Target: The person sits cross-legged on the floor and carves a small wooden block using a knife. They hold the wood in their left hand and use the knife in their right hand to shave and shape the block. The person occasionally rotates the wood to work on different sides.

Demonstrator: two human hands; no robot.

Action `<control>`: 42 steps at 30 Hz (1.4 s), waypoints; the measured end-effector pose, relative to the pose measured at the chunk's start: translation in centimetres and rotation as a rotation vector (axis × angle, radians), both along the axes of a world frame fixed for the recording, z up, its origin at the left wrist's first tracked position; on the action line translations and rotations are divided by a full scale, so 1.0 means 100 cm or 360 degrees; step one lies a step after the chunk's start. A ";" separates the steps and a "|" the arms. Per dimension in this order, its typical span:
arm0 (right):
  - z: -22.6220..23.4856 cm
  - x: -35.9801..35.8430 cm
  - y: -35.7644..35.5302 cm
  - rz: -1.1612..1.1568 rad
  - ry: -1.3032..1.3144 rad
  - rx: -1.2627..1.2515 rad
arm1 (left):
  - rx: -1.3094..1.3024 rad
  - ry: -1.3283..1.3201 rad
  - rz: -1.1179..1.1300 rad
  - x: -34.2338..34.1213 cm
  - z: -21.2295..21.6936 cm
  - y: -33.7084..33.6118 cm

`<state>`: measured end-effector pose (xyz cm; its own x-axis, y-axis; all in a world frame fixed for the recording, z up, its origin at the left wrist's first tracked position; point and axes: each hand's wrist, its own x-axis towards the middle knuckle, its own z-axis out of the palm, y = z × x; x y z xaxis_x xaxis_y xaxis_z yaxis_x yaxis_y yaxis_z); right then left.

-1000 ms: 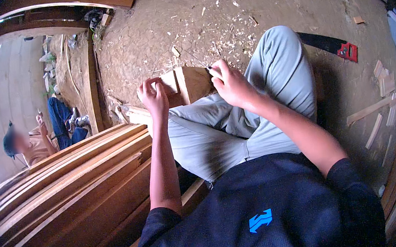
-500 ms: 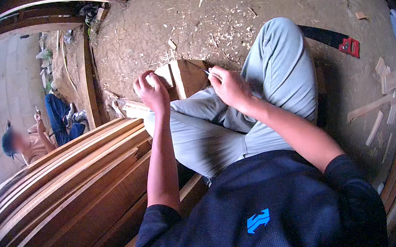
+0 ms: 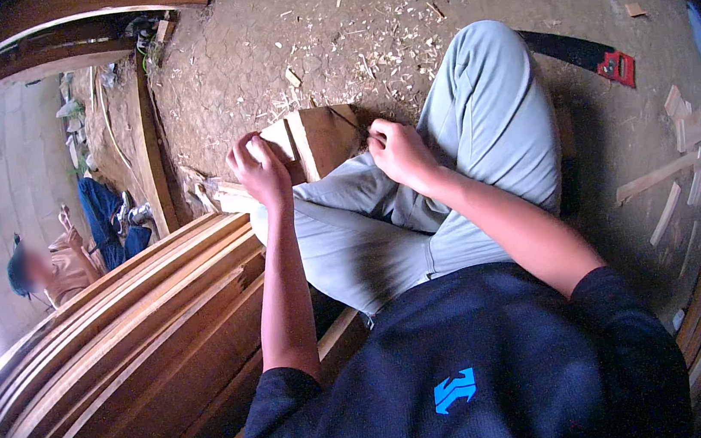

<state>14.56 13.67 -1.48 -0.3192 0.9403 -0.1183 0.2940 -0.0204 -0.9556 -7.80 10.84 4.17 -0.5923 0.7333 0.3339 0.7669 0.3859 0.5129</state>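
A squared block of pale wood [image 3: 320, 140] with a stepped, narrower left end lies just beyond my folded left leg. At that narrower end is my left hand [image 3: 263, 173], its fingers bent and closed against the wood. My right hand [image 3: 402, 154] is by the block's right side, thumb and fingers pinched together. Between them is a thin, slender tool, mostly hidden by the fingers; its kind cannot be made out. A dark line crosses the block's top near its right corner.
Long stacked planks [image 3: 128, 318] run along my left side. A handsaw [image 3: 610, 66] with a red handle lies on the dirt floor at right, near wood offcuts [image 3: 661, 177]. Chips [image 3: 348, 46] litter the ground ahead. Another person [image 3: 70, 264] sits at far left.
My view has shifted slightly. The right hand's fingers have curled in, and the thin tool's light tip no longer shows. My left hand stays at the block's left end.
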 end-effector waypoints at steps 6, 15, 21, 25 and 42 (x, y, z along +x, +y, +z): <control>-0.005 -0.007 -0.005 -0.0027 -0.0068 0.0118 | 0.0002 0.0014 0.0018 -0.002 -0.004 0.000; -0.016 -0.014 0.010 0.0030 -0.0373 -0.0082 | 0.0010 -0.0031 0.0020 -0.004 -0.004 0.000; -0.019 -0.018 0.003 -0.0082 -0.0184 0.0034 | 0.0005 -0.0003 0.0019 0.003 0.000 -0.002; -0.014 -0.021 -0.004 -0.0128 -0.0034 0.0032 | 0.0034 0.0044 -0.0003 -0.002 -0.003 -0.003; -0.036 -0.027 -0.009 -0.0055 -0.0276 0.0047 | 0.0055 0.0043 0.0050 0.000 -0.003 0.001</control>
